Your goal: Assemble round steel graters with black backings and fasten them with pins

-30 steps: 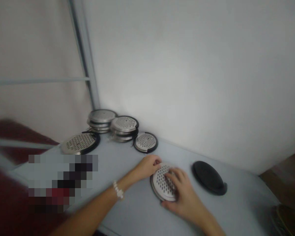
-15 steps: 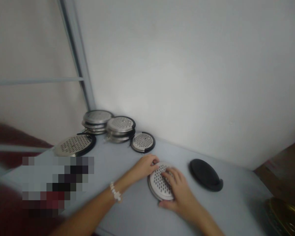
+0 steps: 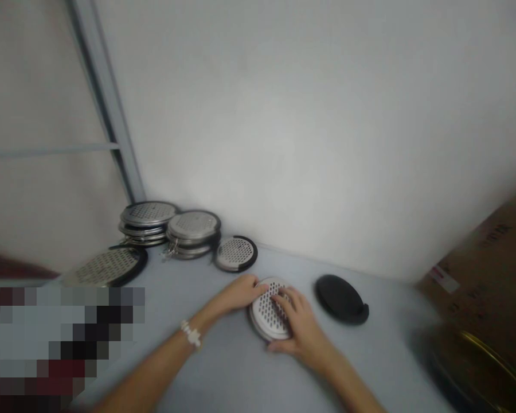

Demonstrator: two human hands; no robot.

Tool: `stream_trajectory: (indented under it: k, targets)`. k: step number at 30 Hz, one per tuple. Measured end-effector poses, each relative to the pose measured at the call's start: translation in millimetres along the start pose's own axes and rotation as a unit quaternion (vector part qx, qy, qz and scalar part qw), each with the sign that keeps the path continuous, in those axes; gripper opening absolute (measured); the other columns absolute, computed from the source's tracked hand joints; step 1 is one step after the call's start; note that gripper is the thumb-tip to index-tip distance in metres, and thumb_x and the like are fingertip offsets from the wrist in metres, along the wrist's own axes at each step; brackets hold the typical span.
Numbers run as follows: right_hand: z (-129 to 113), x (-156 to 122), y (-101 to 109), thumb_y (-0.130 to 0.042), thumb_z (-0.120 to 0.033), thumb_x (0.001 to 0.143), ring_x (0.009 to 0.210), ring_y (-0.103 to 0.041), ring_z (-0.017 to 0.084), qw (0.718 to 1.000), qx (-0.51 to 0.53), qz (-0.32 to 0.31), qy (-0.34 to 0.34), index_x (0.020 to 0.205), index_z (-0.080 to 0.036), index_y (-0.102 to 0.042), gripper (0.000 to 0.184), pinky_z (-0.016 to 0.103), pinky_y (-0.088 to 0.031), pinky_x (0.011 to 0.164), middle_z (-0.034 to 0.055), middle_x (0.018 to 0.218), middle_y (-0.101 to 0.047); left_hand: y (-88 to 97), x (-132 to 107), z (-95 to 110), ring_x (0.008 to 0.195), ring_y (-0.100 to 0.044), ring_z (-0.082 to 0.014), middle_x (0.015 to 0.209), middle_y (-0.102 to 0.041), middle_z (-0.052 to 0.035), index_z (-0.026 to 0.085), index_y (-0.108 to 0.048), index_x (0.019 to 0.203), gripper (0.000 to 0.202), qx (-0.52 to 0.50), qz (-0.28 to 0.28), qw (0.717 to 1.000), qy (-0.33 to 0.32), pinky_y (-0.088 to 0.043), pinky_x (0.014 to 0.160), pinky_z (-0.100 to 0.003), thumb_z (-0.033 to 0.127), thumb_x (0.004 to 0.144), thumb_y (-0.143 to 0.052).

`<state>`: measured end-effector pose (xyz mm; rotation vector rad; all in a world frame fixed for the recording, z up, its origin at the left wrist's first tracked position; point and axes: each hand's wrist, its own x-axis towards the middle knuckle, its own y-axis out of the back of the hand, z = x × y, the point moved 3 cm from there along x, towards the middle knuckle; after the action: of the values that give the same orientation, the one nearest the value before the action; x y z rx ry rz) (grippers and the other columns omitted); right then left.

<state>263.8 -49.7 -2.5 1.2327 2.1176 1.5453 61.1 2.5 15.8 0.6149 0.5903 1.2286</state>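
Observation:
A round perforated metal disc (image 3: 270, 312), stacked on another metal rim, sits on the grey table in front of me. My left hand (image 3: 246, 291) grips its upper left edge, thumb on top and fingers curled round the rim. On the opposite side my right hand (image 3: 298, 324) holds it, thumb at the lower edge and fingers bent over the holes. To the right lies a flat round black piece (image 3: 341, 299) with a small raised lip. Just behind my hands rests a smaller-looking perforated disc (image 3: 236, 253) with a black partial rim.
Two stacks of similar discs, a left stack (image 3: 149, 221) and a right stack (image 3: 193, 232), stand by the wall. Another black-rimmed disc (image 3: 107, 267) lies at left. A yellowish round object (image 3: 485, 367) and a cardboard box (image 3: 490, 269) are at right. The lower left is pixelated.
The view has swung to the right, so things appear shifted left and more of the cardboard box shows. Both hands stay on the disc, with little change in their hold.

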Motion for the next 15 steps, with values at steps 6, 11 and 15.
stream_trajectory:
  k: [6,11,15]
  targets:
    - [41,-7,43,-0.05,-0.048,0.096,0.133,-0.039,0.036,0.959,-0.127,0.194,-0.166,0.128,-0.02,-0.061,0.044,0.054,-0.034,0.109,0.013,0.131,-0.059,-11.1,9,-17,0.071,-0.056,-0.0195,0.072,-0.064,-0.0024,0.015,-0.061,0.08,0.048,-0.188,0.014,0.981,0.037,-0.038,0.061,-0.027,0.063,0.077,-0.056]
    - [68,-17,52,-0.062,-0.032,0.085,0.117,-0.051,0.037,0.936,-0.153,0.12,-0.292,0.111,-0.017,-0.071,0.032,0.053,-0.041,0.097,0.0154,0.121,-0.064,-6.7,13,-24,0.08,-0.06,-0.0237,0.08,-0.067,-0.006,0.015,-0.061,0.08,0.05,-0.236,0.072,0.968,0.048,-0.043,0.068,-0.03,0.064,0.07,-0.06]
    - [63,-19,50,-0.063,-0.013,0.069,0.122,-0.05,0.033,0.965,-0.085,0.067,-0.24,0.103,-0.026,-0.075,0.038,0.056,-0.034,0.103,0.008,0.121,-0.065,4.5,13,-23,0.088,-0.063,-0.026,0.086,-0.07,-0.0081,0.014,-0.062,0.087,0.049,-0.244,0.099,0.964,0.039,-0.046,0.072,-0.031,0.061,0.074,-0.059]
